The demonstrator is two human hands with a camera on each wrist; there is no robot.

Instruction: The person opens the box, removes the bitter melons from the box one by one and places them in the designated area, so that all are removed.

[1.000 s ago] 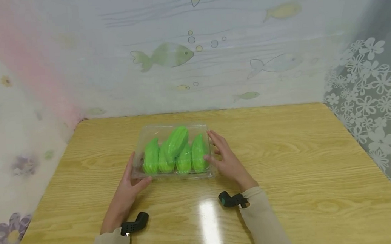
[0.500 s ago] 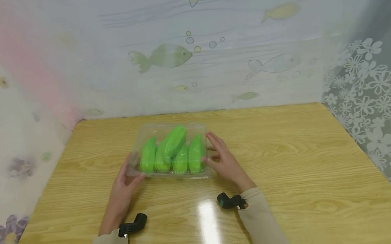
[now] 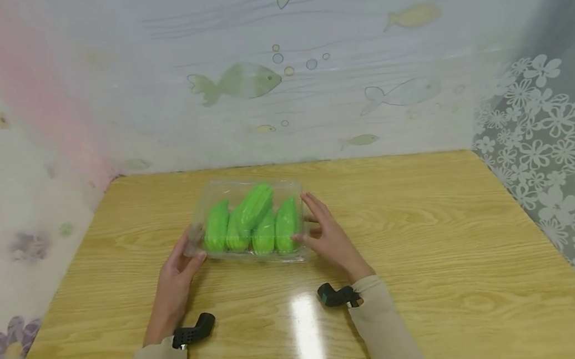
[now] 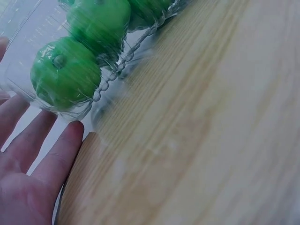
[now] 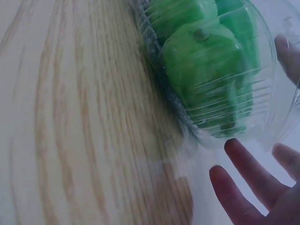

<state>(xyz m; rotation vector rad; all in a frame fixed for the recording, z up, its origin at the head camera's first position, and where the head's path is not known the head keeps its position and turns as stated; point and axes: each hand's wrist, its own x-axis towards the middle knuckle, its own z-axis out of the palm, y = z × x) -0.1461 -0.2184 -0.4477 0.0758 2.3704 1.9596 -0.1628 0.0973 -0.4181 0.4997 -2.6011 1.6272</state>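
Note:
A clear plastic clamshell box [image 3: 288, 188] sits near the middle of the wooden table [image 3: 422, 248], turned slightly. Inside lie several bright green, ridged, elongated vegetable-like pieces [image 3: 257, 209], one across the others; the left wrist view shows a round end with a stem nub [image 4: 58, 61]. At the box's left end is my left hand [image 3: 176, 276], its straight fingers along the side and its thumb at the front corner. My right hand [image 3: 334, 243] stands at the right end, fingers spread along that side and thumb overlapping the front right corner. Several right fingertips [image 5: 229, 145] show just off the box wall.
Behind the table rises a pale wall covering [image 3: 312, 105] with fish drawings. Flowered coverings stand at the left [image 3: 27, 248] and the right [image 3: 560, 138]. A black wrist camera [image 3: 195, 330] is worn on the left wrist, another camera [image 3: 333, 296] on the right.
The box and both hands have shifted slightly left in the head view, the box by a small turn. My left thumb has drawn back along the front edge to the corner.

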